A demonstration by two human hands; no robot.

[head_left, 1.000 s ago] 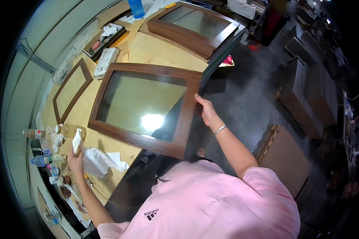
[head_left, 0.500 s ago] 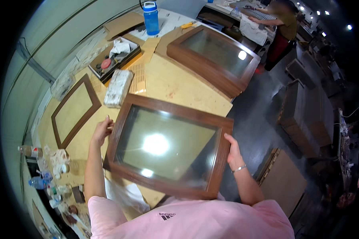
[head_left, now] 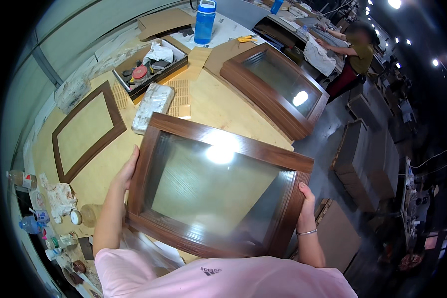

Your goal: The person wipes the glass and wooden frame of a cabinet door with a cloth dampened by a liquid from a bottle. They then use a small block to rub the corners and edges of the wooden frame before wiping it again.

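A brown wood-framed glass panel (head_left: 211, 193) with deep sides is held up in front of me, tilted, over the table's near edge. My left hand (head_left: 128, 170) grips its left side; some of those fingers are hidden behind the frame. On the right side my right hand (head_left: 307, 204) is closed round the edge, thumb on the front face. Bright lamp reflections show in the glass. A thin brown open frame (head_left: 115, 118) lies flat on the table to the left. Beyond, at the far right of the table, rests a similar glass-fronted framed piece (head_left: 278, 89).
On the yellowish table (head_left: 208, 107) are a whitish wrapped block (head_left: 152, 107), an open box (head_left: 180, 65) of small items, a blue bottle (head_left: 204, 26) and a yellow tool (head_left: 247, 38). Bottles (head_left: 25, 180) line the left edge. Stacked panels (head_left: 350, 154) stand right; a co-worker (head_left: 360, 52) is farther off.
The held glass panel has come nearer and shifted right, tilting a little. My left hand has straightened along its left side. My right hand has moved right and down with the frame.
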